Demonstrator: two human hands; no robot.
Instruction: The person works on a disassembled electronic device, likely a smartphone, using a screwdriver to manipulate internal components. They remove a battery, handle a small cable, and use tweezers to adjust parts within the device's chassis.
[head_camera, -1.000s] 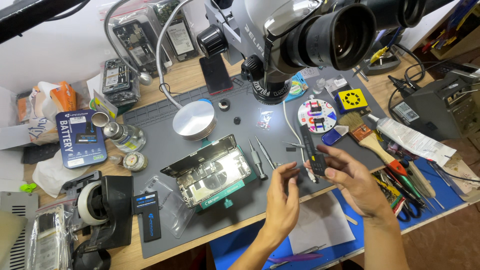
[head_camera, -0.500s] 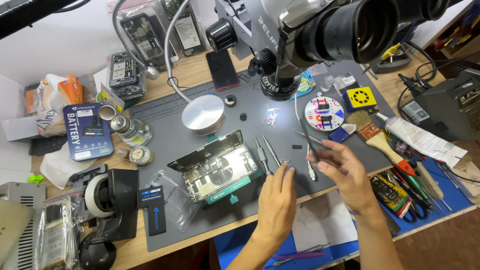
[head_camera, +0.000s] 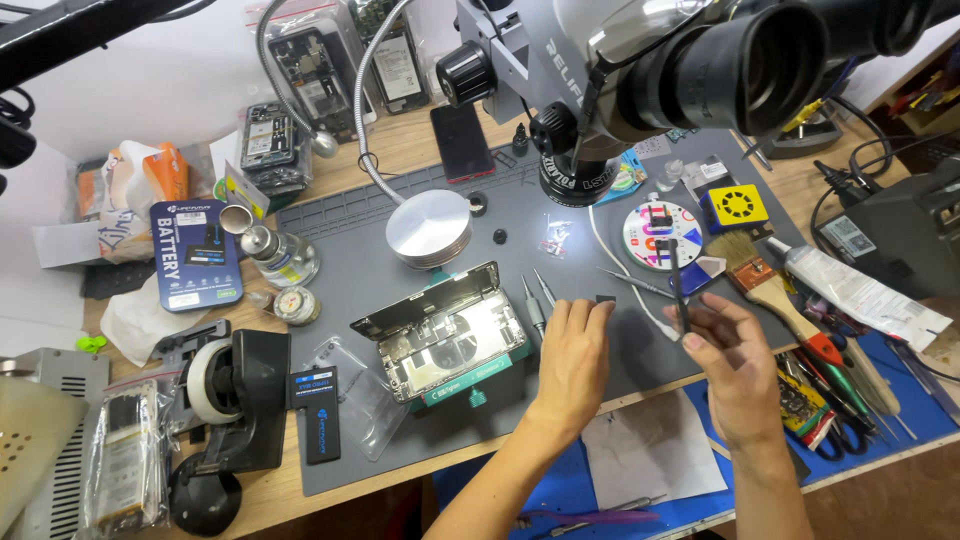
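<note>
Your left hand (head_camera: 572, 350): flat, fingers together, fingertips pressing small dark chip (head_camera: 605, 299) on grey work mat (head_camera: 420, 440). Your right hand (head_camera: 735, 365): pinching thin black tweezers (head_camera: 677, 280), tips up. Opened silver phone chassis (head_camera: 440, 332) just left. Risk: chip likely skids away if pressure slips. Blue rectangular battery box (head_camera: 196, 255) far left; yellow square pad (head_camera: 738, 206) upper right.

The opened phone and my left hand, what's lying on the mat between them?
Two slim metal-tipped tools lie side by side on the grey mat between the opened phone and the left hand, seen in the head view.
</note>
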